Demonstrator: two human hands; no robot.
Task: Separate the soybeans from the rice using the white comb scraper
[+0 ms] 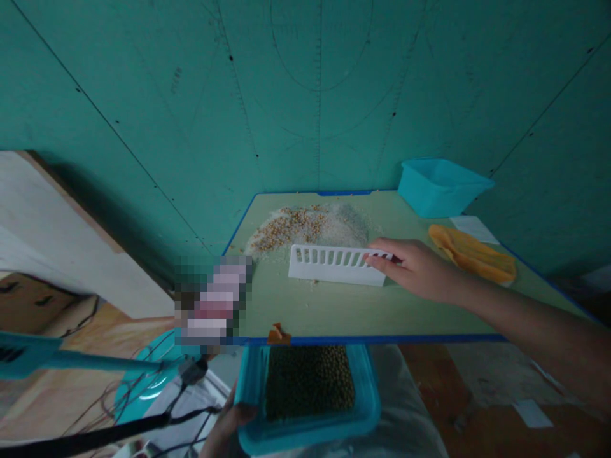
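My right hand [414,267] reaches across the pale green board [334,312] and grips the right end of a white slotted plastic strip [331,264] that lies flat on it. Just behind the strip is a heap of tan grains and white powder [305,228]. My left hand [224,427] is low at the bottom edge, holding the left side of a teal tub [308,436] filled with small dark green beans [309,381], right under the board's front edge.
An empty teal tub [442,186] stands at the board's back right corner, with an orange cloth [472,253] beside it. A small orange scrap [277,333] sits on the front edge. Cables and a teal fan [143,381] lie at lower left. A green wall rises behind.
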